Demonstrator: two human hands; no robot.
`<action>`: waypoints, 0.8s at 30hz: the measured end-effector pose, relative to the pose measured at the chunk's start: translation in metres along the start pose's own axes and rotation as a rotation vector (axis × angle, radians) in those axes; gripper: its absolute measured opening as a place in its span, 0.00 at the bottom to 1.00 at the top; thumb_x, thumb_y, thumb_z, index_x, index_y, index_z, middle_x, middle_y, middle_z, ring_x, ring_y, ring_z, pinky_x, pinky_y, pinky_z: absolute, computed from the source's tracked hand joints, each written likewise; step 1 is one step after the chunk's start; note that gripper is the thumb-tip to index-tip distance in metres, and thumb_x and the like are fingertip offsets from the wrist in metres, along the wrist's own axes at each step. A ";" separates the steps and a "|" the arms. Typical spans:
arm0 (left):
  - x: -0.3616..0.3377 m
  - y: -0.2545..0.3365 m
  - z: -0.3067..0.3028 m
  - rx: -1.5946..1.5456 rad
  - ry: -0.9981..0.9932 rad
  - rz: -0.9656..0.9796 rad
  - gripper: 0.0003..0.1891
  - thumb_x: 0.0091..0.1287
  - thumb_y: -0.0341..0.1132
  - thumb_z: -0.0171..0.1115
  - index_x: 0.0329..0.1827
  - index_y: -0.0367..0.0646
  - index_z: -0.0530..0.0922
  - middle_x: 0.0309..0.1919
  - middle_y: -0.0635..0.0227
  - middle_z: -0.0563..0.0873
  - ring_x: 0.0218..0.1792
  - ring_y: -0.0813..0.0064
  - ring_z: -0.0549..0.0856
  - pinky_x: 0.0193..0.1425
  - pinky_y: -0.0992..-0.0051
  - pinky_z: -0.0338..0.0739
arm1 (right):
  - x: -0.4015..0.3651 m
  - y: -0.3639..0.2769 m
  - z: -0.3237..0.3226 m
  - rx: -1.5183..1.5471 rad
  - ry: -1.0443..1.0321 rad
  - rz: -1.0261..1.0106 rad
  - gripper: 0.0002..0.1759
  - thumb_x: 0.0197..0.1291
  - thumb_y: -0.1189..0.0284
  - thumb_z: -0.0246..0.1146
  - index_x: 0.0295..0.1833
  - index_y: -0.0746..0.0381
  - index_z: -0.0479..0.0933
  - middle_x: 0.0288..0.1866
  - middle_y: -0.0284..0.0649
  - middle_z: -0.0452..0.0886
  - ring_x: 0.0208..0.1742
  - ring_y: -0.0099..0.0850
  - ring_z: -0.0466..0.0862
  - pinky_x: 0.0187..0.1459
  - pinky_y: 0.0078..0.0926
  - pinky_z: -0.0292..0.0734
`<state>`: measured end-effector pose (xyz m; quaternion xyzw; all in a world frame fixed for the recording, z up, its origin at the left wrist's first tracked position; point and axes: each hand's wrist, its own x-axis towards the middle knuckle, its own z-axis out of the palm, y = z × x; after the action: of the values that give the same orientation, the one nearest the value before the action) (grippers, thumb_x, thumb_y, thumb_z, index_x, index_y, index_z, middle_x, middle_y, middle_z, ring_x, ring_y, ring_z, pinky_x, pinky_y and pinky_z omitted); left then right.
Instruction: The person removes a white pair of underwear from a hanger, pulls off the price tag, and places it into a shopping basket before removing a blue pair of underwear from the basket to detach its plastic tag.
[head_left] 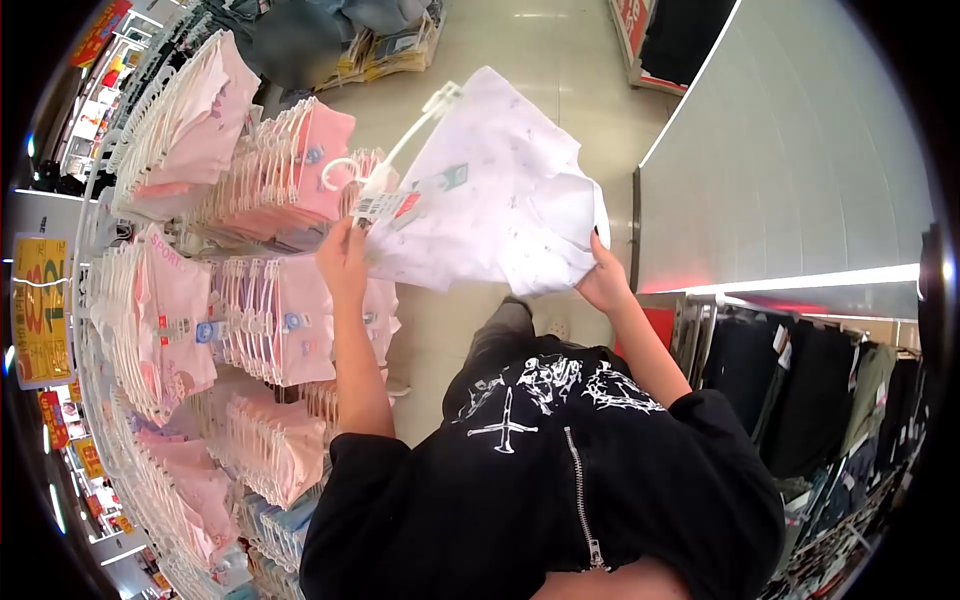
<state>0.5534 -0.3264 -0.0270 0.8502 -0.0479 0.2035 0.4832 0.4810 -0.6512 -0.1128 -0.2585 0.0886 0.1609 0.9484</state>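
Observation:
A pair of pale white underpants (500,190) with a faint small print is stretched out in front of me between both hands. It hangs from a white plastic hanger (405,145), whose hook points left. My left hand (345,262) is closed on the left edge, just below a white and red price tag (385,207). On the opposite side, my right hand (604,280) pinches the right edge, with the thumb on top and the other fingers partly hidden beneath. A small greenish-grey label (453,177) lies on the fabric near the hanger.
To my left, a white wire rack (100,300) carries several rows of pink underwear (305,320) on white hangers. Dark trousers (810,390) hang at the lower right, below a large grey panel (780,170). Tiled floor (510,50) runs ahead.

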 end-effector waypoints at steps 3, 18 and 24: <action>0.022 -0.019 -0.001 -0.019 0.032 0.010 0.07 0.58 0.26 0.52 0.36 0.32 0.75 0.27 0.69 0.79 0.30 0.84 0.74 0.36 0.84 0.68 | 0.025 -0.012 -0.009 0.041 -0.064 -0.016 0.37 0.59 0.47 0.40 0.66 0.61 0.49 0.67 0.43 0.53 0.66 0.42 0.55 0.63 0.45 0.49; 0.260 -0.002 0.068 -0.286 -0.216 -0.076 0.06 0.56 0.26 0.53 0.34 0.32 0.76 0.25 0.71 0.78 0.25 0.86 0.72 0.27 0.86 0.63 | 0.289 -0.105 0.025 0.215 -0.198 0.201 0.45 0.54 0.36 0.30 0.66 0.60 0.50 0.64 0.44 0.58 0.63 0.40 0.62 0.61 0.39 0.56; 0.332 -0.067 0.092 -0.069 -0.089 -0.202 0.07 0.57 0.28 0.53 0.35 0.34 0.77 0.20 0.73 0.77 0.22 0.88 0.70 0.26 0.86 0.64 | 0.369 -0.121 0.055 0.546 -0.632 0.129 0.46 0.52 0.34 0.29 0.67 0.58 0.48 0.66 0.44 0.54 0.64 0.41 0.59 0.62 0.43 0.55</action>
<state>0.9025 -0.3300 0.0078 0.8417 0.0097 0.1143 0.5277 0.8720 -0.6259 -0.1025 0.0702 -0.1513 0.2620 0.9505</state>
